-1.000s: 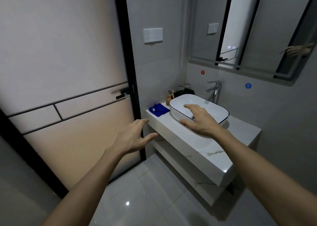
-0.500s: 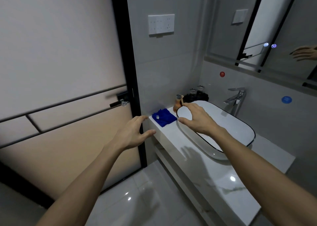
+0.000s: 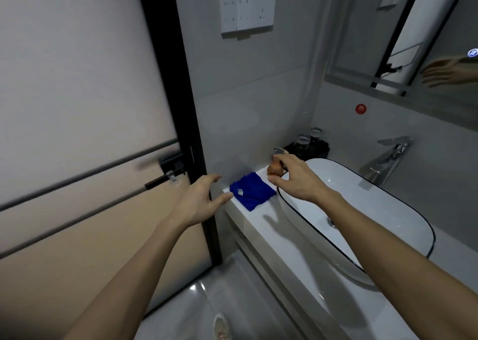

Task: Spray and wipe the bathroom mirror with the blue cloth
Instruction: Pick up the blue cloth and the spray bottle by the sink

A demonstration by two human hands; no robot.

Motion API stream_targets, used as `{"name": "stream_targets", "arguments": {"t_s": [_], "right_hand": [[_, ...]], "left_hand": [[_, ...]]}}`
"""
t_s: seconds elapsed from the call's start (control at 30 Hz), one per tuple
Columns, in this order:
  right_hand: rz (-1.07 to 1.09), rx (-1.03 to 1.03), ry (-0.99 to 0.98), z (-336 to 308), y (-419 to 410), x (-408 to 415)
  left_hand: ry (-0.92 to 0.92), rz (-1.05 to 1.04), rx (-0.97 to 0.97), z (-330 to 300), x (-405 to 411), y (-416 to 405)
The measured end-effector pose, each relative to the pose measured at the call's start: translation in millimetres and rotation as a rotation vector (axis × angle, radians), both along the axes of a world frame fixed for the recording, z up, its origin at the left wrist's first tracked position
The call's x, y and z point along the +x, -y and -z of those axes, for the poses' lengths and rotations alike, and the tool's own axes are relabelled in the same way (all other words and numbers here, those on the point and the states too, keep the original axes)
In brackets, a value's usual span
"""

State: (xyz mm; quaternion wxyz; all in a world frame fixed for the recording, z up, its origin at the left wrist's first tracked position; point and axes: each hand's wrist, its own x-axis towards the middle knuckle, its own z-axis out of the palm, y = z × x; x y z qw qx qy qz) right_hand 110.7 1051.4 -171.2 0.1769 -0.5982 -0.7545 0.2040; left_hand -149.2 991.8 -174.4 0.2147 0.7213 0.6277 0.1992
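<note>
A folded blue cloth [image 3: 252, 191] lies on the left end of the white counter [image 3: 261, 226]. Just behind it stands a small brown spray bottle [image 3: 274, 167] with a grey nozzle. My right hand [image 3: 297, 180] hovers over the bottle with fingers curled apart, partly hiding it; I see no firm grip. My left hand [image 3: 201, 201] is open, fingers spread, just left of the cloth and the counter edge, touching neither. The mirror [image 3: 424, 29] hangs at the upper right and reflects a hand.
A white oval basin [image 3: 362, 210] with a black rim fills the counter, a chrome tap [image 3: 388, 158] behind it. A black tray with two glasses [image 3: 309, 143] sits in the corner. A frosted door with a black frame [image 3: 188, 133] stands left. Wall sockets [image 3: 247, 9] are above.
The view has moved closer to the counter's left end. My right hand went from the basin to above the spray bottle. My left hand advanced toward the blue cloth.
</note>
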Motion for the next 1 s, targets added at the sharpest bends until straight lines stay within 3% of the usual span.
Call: {"name": "stream_targets", "arguments": {"t_s": [0.3,0.57,0.77,1.0], "right_hand": [[0.112,-0.094,-0.081,30.5,-92.6,-23.5],[0.194,-0.205,-0.175,81.2,-159.4,-25.9],[0.228,-0.254,-0.119,140.2,-211.8,-30.0],[0.197,-0.504,0.056,195.3,-257.1,-45.5]], "left_hand": [[0.061,0.075,-0.13,29.0,-7.9,-135.3],[0.208,0.089,-0.327,74.2,11.2,-198.6],[0.381,-0.081,-0.496,124.0,23.8,-236.0],[0.66,-0.387,-0.684,182.0,31.0,-253.4]]}}
